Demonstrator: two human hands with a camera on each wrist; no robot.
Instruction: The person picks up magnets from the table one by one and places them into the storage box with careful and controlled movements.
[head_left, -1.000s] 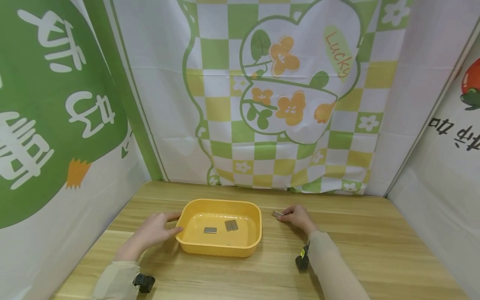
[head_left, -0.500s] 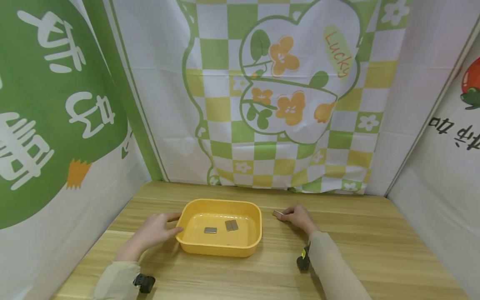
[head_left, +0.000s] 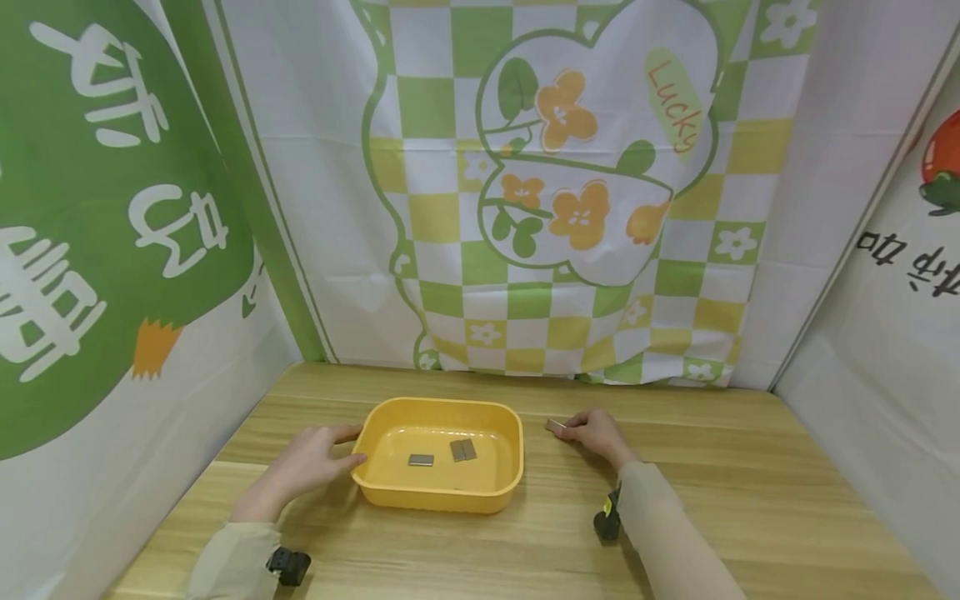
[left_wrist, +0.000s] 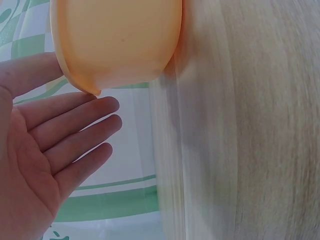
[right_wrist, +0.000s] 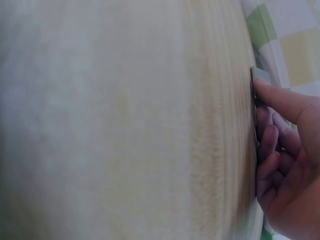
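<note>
A yellow plastic basin [head_left: 438, 501] stands on the table. My left hand [head_left: 303, 462] holds its left side, thumb [head_left: 352, 463] over the rim. In the left wrist view, the other fingers [left_wrist: 85, 132] extend nearly straight beside the basin [left_wrist: 117, 40]. Inside lie a small grey rectangular metal block [head_left: 421, 460] and a pair of similar blocks [head_left: 463, 451] side by side. To the right of the basin, my right hand [head_left: 597, 435] pinches another small metal block [head_left: 555, 426] close over the table. The right wrist view shows the thumb [right_wrist: 280, 97] on this block [right_wrist: 261, 75], the remaining fingers curled.
The wooden table [head_left: 465, 558] reaches back to a checked green, white and yellow cloth [head_left: 525, 300]. Printed cloth walls close in the left [head_left: 225, 375] and right [head_left: 870, 375] sides. Small black cameras sit at the left [head_left: 288, 567] and right [head_left: 607, 518] wrists.
</note>
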